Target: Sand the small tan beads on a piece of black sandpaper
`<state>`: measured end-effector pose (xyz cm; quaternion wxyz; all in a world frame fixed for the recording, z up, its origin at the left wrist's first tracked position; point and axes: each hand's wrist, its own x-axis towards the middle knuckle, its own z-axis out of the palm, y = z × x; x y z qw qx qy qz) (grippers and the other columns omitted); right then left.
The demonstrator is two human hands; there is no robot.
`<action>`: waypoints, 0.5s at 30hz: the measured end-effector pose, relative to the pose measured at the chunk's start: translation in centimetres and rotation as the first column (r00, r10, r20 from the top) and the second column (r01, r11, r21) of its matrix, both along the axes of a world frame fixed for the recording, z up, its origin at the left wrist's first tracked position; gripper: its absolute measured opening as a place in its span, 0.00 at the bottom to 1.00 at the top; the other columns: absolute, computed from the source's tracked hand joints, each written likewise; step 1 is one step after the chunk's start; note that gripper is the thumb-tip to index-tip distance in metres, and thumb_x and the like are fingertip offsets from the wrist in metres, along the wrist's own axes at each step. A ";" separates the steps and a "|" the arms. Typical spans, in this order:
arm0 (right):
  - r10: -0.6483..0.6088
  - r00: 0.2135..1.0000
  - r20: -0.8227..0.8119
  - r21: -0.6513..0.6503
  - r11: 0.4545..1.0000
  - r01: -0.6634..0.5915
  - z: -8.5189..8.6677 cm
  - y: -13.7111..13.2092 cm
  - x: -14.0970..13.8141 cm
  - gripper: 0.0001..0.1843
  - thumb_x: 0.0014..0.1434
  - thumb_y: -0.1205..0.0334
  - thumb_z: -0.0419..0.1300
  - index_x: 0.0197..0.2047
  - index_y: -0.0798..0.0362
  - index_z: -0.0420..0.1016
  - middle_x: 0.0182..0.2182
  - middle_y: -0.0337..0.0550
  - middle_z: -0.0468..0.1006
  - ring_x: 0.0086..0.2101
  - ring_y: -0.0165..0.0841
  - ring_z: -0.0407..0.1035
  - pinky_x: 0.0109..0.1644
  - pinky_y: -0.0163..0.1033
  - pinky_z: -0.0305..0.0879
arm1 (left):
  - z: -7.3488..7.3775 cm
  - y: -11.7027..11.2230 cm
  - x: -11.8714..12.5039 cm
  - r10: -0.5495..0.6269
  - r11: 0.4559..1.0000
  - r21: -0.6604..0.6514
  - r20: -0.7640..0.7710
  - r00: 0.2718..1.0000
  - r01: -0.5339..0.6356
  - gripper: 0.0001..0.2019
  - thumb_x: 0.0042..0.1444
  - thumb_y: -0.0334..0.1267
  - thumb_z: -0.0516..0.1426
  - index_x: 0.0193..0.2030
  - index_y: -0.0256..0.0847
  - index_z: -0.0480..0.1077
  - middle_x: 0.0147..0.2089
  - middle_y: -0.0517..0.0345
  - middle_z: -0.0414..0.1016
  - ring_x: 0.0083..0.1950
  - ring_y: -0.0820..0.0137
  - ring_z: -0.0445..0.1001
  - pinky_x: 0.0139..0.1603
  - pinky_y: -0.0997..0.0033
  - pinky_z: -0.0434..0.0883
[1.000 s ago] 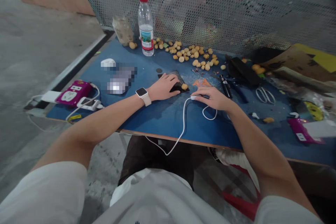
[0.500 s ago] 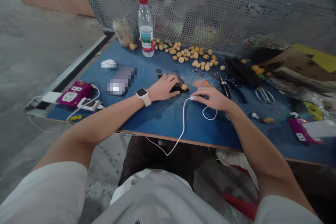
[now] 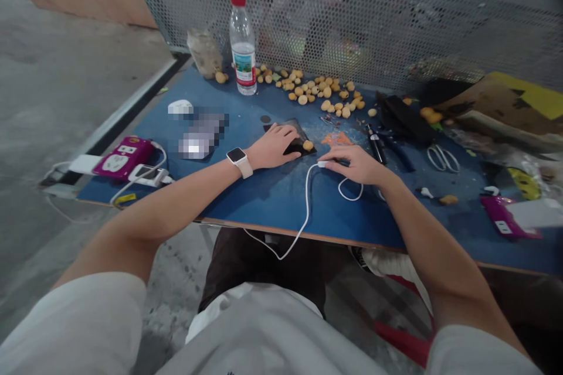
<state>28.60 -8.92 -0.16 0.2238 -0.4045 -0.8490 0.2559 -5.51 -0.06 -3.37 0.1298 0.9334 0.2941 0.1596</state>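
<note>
My left hand (image 3: 276,143), with a watch (image 3: 237,156) on its wrist, lies flat with fingers stretched over a dark, flat sheet or pouch (image 3: 301,130). A single small tan ball (image 3: 308,145) rests on the sheet's right part, just beyond my left fingertips. My right hand (image 3: 354,163) is closed in a pinch on the white plug end of a cable (image 3: 307,199). From there the cable runs down over the table's front edge, and a small loop of white cord lies below my right palm. Orange crumbs (image 3: 336,138) are scattered just behind my right fingers.
Many tan balls (image 3: 325,91) lie along the back of the blue table (image 3: 259,199), beside a water bottle (image 3: 243,58). Pliers (image 3: 399,155), scissors (image 3: 443,159) and an earbud (image 3: 426,193) lie right. A phone (image 3: 204,136) and purple power strip (image 3: 125,157) are left. A perforated metal screen (image 3: 378,29) stands behind.
</note>
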 end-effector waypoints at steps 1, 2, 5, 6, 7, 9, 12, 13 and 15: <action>0.002 1.000 0.002 0.006 1.000 -0.002 0.0 0.0 0.0 0.24 0.85 0.35 0.70 0.59 0.43 1.00 0.49 0.52 0.98 0.43 0.47 0.86 0.56 0.56 0.83 | 0.1 0.0 0.0 0.003 1.000 -0.002 -0.008 1.000 -0.003 0.31 0.87 0.59 0.59 0.79 0.35 0.79 0.85 0.27 0.79 0.84 0.34 0.79 0.92 0.28 0.68; 0.007 1.000 0.007 0.014 1.000 -0.007 -0.1 0.0 0.1 0.23 0.85 0.36 0.70 0.59 0.43 1.00 0.49 0.51 0.97 0.43 0.47 0.86 0.56 0.56 0.84 | 0.1 0.0 0.0 0.005 1.000 -0.004 -0.012 1.000 -0.005 0.31 0.87 0.59 0.59 0.80 0.35 0.79 0.85 0.27 0.79 0.84 0.34 0.79 0.92 0.27 0.68; -0.011 0.999 0.038 0.071 0.997 0.008 -0.2 0.3 0.8 0.21 0.82 0.38 0.72 0.59 0.43 0.99 0.51 0.53 0.96 0.46 0.50 0.87 0.59 0.58 0.85 | 0.1 0.0 -0.1 0.002 1.000 -0.008 -0.011 1.000 -0.003 0.31 0.88 0.60 0.58 0.80 0.38 0.78 0.86 0.29 0.78 0.84 0.33 0.78 0.92 0.26 0.68; -0.050 0.997 0.054 0.111 0.993 0.044 -0.2 0.5 1.3 0.20 0.81 0.39 0.73 0.59 0.43 0.99 0.52 0.54 0.96 0.49 0.52 0.88 0.61 0.60 0.85 | 0.1 0.1 -0.1 0.002 1.000 -0.009 -0.012 1.000 -0.002 0.31 0.88 0.61 0.58 0.81 0.39 0.78 0.86 0.29 0.78 0.84 0.33 0.78 0.92 0.26 0.68; -0.118 0.990 0.073 0.160 0.982 0.106 -0.3 0.8 1.9 0.19 0.80 0.40 0.73 0.58 0.43 0.99 0.53 0.55 0.95 0.52 0.54 0.88 0.64 0.62 0.85 | 0.1 0.1 -0.1 0.002 1.000 -0.010 -0.016 1.000 -0.002 0.31 0.88 0.61 0.58 0.81 0.39 0.78 0.86 0.29 0.78 0.85 0.32 0.77 0.93 0.25 0.67; -0.326 0.938 0.118 0.262 0.921 0.287 -0.4 1.3 3.3 0.17 0.78 0.43 0.75 0.56 0.44 0.97 0.55 0.58 0.93 0.59 0.59 0.87 0.71 0.67 0.83 | 0.0 0.1 -0.1 0.005 1.000 -0.009 -0.028 1.000 -0.005 0.32 0.88 0.61 0.57 0.81 0.36 0.78 0.86 0.28 0.78 0.84 0.32 0.77 0.94 0.24 0.66; -0.645 0.735 0.210 0.345 0.752 0.562 -0.6 2.0 5.5 0.18 0.74 0.46 0.77 0.58 0.48 0.94 0.60 0.64 0.90 0.65 0.67 0.84 0.74 0.72 0.82 | 0.0 0.1 -0.1 0.012 1.000 -0.002 -0.027 1.000 -0.012 0.32 0.88 0.60 0.57 0.81 0.36 0.78 0.86 0.27 0.78 0.84 0.33 0.78 0.95 0.23 0.64; -0.718 0.654 0.240 0.351 0.692 0.631 -0.7 2.1 6.1 0.20 0.72 0.47 0.78 0.60 0.49 0.92 0.62 0.67 0.88 0.65 0.68 0.83 0.74 0.72 0.82 | 0.0 0.0 -0.1 0.014 1.000 0.001 -0.022 1.000 -0.014 0.32 0.88 0.60 0.58 0.80 0.36 0.79 0.86 0.27 0.78 0.84 0.33 0.78 0.95 0.23 0.64; -0.806 0.519 0.287 0.343 0.592 0.730 -0.9 2.2 6.9 0.28 0.71 0.48 0.79 0.66 0.53 0.89 0.66 0.71 0.86 0.65 0.70 0.83 0.74 0.72 0.81 | -0.1 0.1 -0.1 0.010 1.000 0.005 -0.007 1.000 -0.010 0.31 0.87 0.60 0.58 0.78 0.37 0.80 0.85 0.27 0.79 0.83 0.33 0.78 0.94 0.23 0.65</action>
